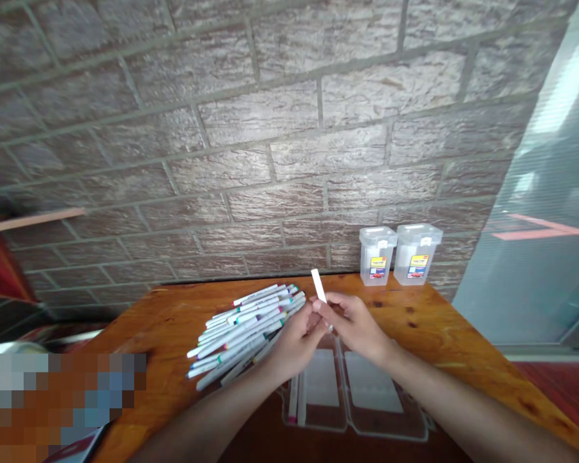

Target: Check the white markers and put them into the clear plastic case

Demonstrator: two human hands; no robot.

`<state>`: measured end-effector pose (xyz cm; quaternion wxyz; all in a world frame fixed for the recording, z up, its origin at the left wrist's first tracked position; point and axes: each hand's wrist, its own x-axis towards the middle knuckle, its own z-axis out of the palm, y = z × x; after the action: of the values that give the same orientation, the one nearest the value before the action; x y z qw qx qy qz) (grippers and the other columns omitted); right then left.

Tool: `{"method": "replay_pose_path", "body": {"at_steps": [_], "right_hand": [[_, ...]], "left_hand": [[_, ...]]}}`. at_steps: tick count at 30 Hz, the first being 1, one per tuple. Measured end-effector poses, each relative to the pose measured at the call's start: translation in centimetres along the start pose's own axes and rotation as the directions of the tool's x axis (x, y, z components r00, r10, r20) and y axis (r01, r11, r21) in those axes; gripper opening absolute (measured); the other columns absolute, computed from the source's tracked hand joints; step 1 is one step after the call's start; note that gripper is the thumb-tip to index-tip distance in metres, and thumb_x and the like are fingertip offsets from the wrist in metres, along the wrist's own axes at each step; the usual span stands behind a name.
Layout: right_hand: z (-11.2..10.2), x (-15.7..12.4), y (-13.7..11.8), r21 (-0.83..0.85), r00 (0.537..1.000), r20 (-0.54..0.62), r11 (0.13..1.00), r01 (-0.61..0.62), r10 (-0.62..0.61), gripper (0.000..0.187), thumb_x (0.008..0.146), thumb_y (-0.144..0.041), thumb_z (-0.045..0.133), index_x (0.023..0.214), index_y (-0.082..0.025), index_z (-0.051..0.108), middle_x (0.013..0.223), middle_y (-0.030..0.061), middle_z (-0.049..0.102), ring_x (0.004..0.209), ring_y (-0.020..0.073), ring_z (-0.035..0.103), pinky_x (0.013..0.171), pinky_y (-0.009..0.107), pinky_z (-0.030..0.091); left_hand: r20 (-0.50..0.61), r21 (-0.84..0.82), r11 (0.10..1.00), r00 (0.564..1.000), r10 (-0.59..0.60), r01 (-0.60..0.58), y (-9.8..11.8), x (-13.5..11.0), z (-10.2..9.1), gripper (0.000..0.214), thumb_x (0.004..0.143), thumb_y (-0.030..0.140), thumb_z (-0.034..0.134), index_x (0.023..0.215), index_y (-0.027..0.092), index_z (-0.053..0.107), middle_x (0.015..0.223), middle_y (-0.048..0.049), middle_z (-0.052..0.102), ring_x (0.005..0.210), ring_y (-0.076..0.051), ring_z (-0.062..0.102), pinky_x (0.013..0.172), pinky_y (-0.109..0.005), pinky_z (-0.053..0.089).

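A white marker pen [319, 286] stands slanted between my two hands, its upper end pointing toward the wall. My left hand [296, 341] is closed around its lower part, and the fingers of my right hand [359, 326] pinch it from the other side. Its lower end is mostly hidden by my fingers. Below my hands lies an opened clear plastic case [345, 411]. Markers lie along the left side of the case, one with a magenta end [293, 405]. Just left of my left hand is a loose pile of white markers [251, 325] with coloured ends.
Two lidded clear plastic boxes [377, 260] with yellow labels stand at the back right of the wooden table [444, 341]. Behind the table rises a brick-patterned wall [270, 161]. At the lower left, a blurred-out patch covers part of the table.
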<state>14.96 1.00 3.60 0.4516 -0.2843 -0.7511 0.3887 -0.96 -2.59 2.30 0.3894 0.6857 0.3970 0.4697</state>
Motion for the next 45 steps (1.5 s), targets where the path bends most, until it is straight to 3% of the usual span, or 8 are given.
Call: {"method": "replay_pose_path", "body": {"at_steps": [2,4,9,16,20,24,31,45], "right_hand": [[-0.5,-0.2,0.3,-0.057,0.998,-0.061,0.998,0.027,-0.030,0.037,0.103,-0.049,0.053,0.088,-0.020,0.072,0.083,0.0038,0.074,0.083,0.0224,0.070,0.077,0.030,0.052],[-1.0,-0.3,0.5,-0.152,0.995,-0.089,0.988,0.026,-0.040,0.034,0.104,-0.047,0.051,0.096,-0.020,0.071,0.086,0.0039,0.073,0.083,0.0219,0.069,0.076,0.030,0.051],[-1.6,-0.2,0.1,-0.252,0.995,0.091,0.966,0.061,-0.039,0.033,0.105,-0.045,0.051,0.096,-0.021,0.072,0.076,0.0007,0.067,0.068,0.0182,0.059,0.065,0.029,0.043],[-1.5,-0.2,0.7,0.082,0.988,0.116,0.991,-0.110,0.100,0.028,0.093,-0.045,0.071,0.108,-0.021,0.077,0.084,0.0022,0.075,0.066,0.0150,0.060,0.060,0.026,0.043],[-1.9,0.4,2.0,0.473,0.957,0.079,0.834,-0.283,0.280,0.029,0.080,-0.043,0.085,0.098,-0.021,0.077,0.077,0.0022,0.077,0.044,0.0069,0.043,0.041,0.022,0.027],[-2.5,0.9,2.3,0.648,0.916,0.025,0.692,-0.319,0.400,0.029,0.070,-0.037,0.093,0.083,-0.018,0.074,0.067,0.0018,0.074,0.044,0.0064,0.046,0.040,0.020,0.031],[-2.8,1.0,2.0,0.727,0.891,0.057,0.593,-0.346,0.450,0.031,0.066,-0.033,0.095,0.076,-0.017,0.070,0.060,0.0015,0.073,0.043,0.0069,0.053,0.041,0.018,0.037],[-2.7,0.9,1.5,0.709,0.896,0.066,0.612,-0.351,0.438,0.026,0.066,-0.032,0.094,0.073,-0.018,0.073,0.059,0.0016,0.073,0.042,0.0071,0.050,0.042,0.020,0.038]], "left_hand": [[-0.041,0.230,0.970,0.996,0.085,-0.073,0.2,-0.3,-1.2,0.018,0.095,0.037,0.065,0.094,0.019,0.063,0.090,-0.0039,0.071,0.086,-0.018,0.066,0.079,-0.029,0.048],[-0.119,0.280,0.955,0.983,0.137,-0.099,0.1,-0.4,-2.4,0.016,0.096,0.036,0.064,0.098,0.020,0.062,0.082,-0.0001,0.065,0.079,-0.015,0.060,0.076,-0.028,0.044],[-0.147,-0.198,0.979,0.989,0.008,-0.038,-0.4,0.1,-3.7,0.040,0.100,0.044,0.060,0.133,0.024,0.050,0.076,0.0038,0.059,0.060,-0.010,0.048,0.057,-0.023,0.036],[-0.172,-0.288,0.956,0.985,0.011,-0.062,-0.3,0.4,-3.4,0.030,0.093,0.044,0.070,0.107,0.017,0.070,0.076,0.0003,0.064,0.055,-0.007,0.049,0.052,-0.021,0.036],[-0.237,-0.297,0.954,0.971,-0.026,-0.047,0.0,0.4,-3.6,0.028,0.091,0.042,0.073,0.102,0.016,0.075,0.075,-0.0021,0.070,0.054,-0.008,0.052,0.053,-0.023,0.040],[-0.186,-0.409,0.911,0.982,-0.029,-0.050,-0.5,0.3,-3.6,0.027,0.090,0.037,0.075,0.110,0.019,0.079,0.088,-0.0063,0.076,0.058,-0.008,0.057,0.058,-0.024,0.044],[-0.096,-0.523,0.852,0.994,-0.051,-0.007,-0.5,0.1,-3.3,0.024,0.086,0.030,0.081,0.109,0.023,0.082,0.091,-0.0087,0.080,0.058,-0.009,0.060,0.059,-0.024,0.046],[-0.061,-0.571,0.820,0.995,-0.085,0.035,-0.3,0.2,-3.4,0.023,0.078,0.032,0.087,0.100,0.025,0.084,0.074,-0.0053,0.078,0.057,-0.010,0.060,0.058,-0.025,0.045]]}}
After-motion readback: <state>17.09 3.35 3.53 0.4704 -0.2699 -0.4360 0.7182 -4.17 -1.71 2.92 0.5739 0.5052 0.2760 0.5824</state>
